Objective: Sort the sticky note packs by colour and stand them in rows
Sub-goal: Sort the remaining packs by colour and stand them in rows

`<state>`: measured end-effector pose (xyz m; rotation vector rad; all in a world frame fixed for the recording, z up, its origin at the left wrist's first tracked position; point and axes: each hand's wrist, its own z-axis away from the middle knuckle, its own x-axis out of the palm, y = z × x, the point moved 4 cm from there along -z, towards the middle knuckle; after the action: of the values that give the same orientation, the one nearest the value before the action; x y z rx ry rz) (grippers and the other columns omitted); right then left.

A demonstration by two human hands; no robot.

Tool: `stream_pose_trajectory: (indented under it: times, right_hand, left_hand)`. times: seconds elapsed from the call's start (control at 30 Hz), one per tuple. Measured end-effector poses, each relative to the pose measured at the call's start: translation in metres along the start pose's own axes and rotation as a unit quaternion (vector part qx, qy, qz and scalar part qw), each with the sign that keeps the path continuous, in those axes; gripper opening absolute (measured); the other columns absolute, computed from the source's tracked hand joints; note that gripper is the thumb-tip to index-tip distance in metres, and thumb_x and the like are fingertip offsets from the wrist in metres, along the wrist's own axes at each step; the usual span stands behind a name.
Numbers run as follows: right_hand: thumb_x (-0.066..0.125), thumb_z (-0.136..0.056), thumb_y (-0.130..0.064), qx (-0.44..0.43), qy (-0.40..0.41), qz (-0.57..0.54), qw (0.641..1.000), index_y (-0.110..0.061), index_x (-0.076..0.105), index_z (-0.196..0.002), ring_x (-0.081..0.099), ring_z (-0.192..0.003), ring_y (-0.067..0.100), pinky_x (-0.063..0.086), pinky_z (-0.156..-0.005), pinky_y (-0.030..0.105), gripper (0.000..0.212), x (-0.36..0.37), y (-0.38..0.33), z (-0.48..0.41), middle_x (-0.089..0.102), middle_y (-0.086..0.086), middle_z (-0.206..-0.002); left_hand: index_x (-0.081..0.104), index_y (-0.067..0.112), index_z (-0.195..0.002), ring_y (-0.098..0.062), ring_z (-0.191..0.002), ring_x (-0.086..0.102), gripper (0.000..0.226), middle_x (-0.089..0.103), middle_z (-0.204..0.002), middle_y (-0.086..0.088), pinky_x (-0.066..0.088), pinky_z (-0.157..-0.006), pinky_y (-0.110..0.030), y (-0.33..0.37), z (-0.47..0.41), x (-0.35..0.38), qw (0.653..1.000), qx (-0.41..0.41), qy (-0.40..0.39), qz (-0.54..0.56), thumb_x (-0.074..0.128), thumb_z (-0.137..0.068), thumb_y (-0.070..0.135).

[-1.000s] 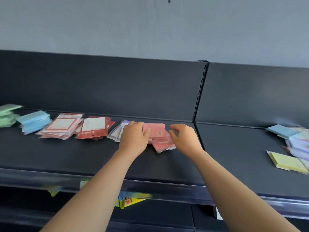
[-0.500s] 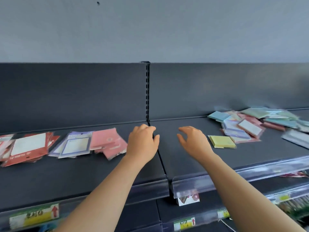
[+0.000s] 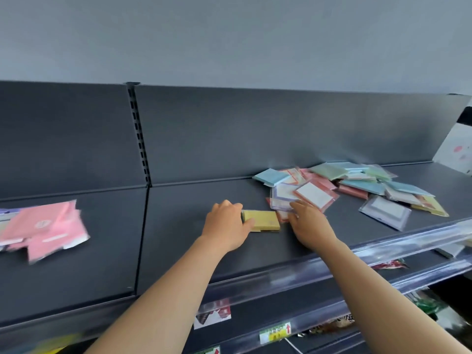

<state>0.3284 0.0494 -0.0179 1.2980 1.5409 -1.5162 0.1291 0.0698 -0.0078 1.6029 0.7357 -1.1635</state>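
A yellow sticky note pack point(image 3: 263, 220) lies flat on the dark shelf point(image 3: 178, 226). My left hand point(image 3: 226, 223) grips its left end, thumb on its near corner and fingers curled over the far edge. Right of it spreads a mixed pile of packs point(image 3: 357, 183) in blue, green, pink, red and purple. My right hand point(image 3: 310, 224) touches the pile's near edge at a purple-bordered pack point(image 3: 279, 198), fingers fairly straight. A heap of pink packs point(image 3: 46, 226) lies flat at the far left. No pack stands upright.
A slotted upright point(image 3: 139, 139) divides the back panel. A clear price rail point(image 3: 383, 249) runs along the shelf's front edge, with lower shelves and tags beneath. One purple pack point(image 3: 385, 210) lies apart near the rail.
My view and both hands have swung right, away from the pink packs. The left hand has taken hold of the yellow pack and the right hand has reached the mixed pile.
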Motion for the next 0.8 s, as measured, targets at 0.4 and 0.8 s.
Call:
stream_pose_trajectory:
  times: [0.4,0.8]
  right_hand:
    - [0.057,-0.092,-0.019,-0.134,-0.011,-0.037,0.99,-0.007,0.071,-0.103,0.059,-0.107,0.027,0.047,-0.09,0.036,0.021,-0.002,0.011,-0.007,0.069,0.007,-0.109]
    - [0.051,-0.096,-0.03,-0.135,-0.087,-0.053,0.986,-0.013,0.048,-0.139,0.039,-0.134,0.024,0.031,-0.109,0.03,0.046,0.002,-0.011,0.0,0.042,0.007,-0.148]
  left_hand:
    - [0.041,0.005,-0.117,-0.033,-0.112,0.049,0.07,0.051,-0.123,-0.013,0.041,-0.084,-0.038,-0.015,-0.019,0.007,0.978,-0.17,0.119,-0.005,0.063,-0.081,0.061]
    - [0.053,0.007,-0.093,-0.021,-0.07,0.05,0.018,0.059,-0.09,-0.008,0.031,-0.049,-0.028,-0.012,-0.025,0.007,0.932,-0.193,0.164,0.26,0.061,-0.089,0.023]
